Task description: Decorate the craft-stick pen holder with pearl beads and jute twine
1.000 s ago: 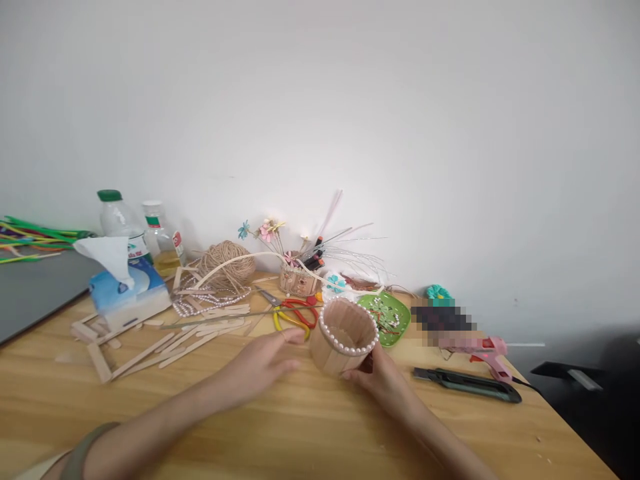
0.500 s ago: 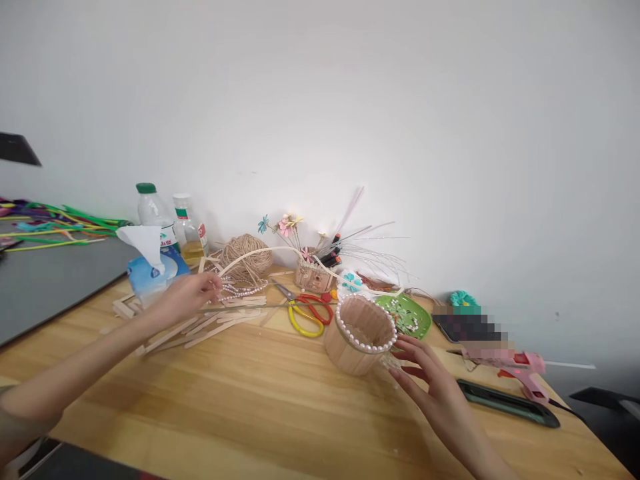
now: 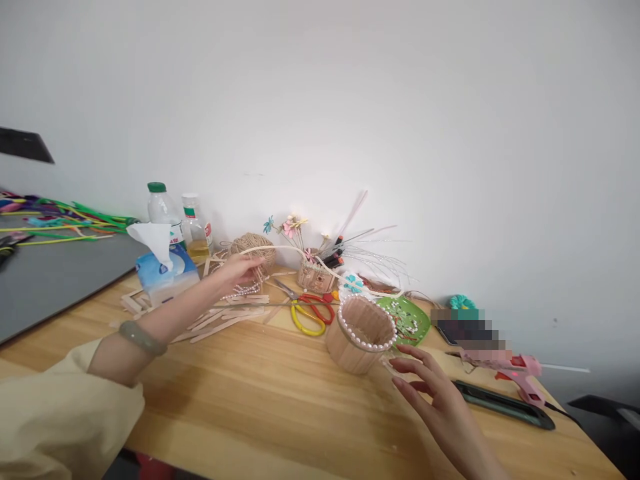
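**Where things lie on the table**

The craft-stick cup [image 3: 359, 333] stands mid-table [image 3: 260, 393], with scissors [image 3: 307, 313] to its left and a dish [image 3: 407, 319] just behind on its right. Loose craft sticks [image 3: 220, 319] lie before the ball of twine [image 3: 253, 248]. Farther left sits a tissue box [image 3: 167, 280], with two bottles [image 3: 196, 227] behind it. A utility knife [image 3: 503, 403] lies right of the cup, and the glue gun [image 3: 510, 367] is behind the knife.

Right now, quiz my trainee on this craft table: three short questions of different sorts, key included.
1. True or false: the right hand is closed around the stick cup.
2. The left hand is stretched out nearest to which thing? A: the glue gun. B: the twine ball. C: the utility knife.
3. Fill in: the stick cup's rim is trimmed with a ring of white ____.
Key: 1 false, the hand is open beside the cup; 2 B; 3 pearls.
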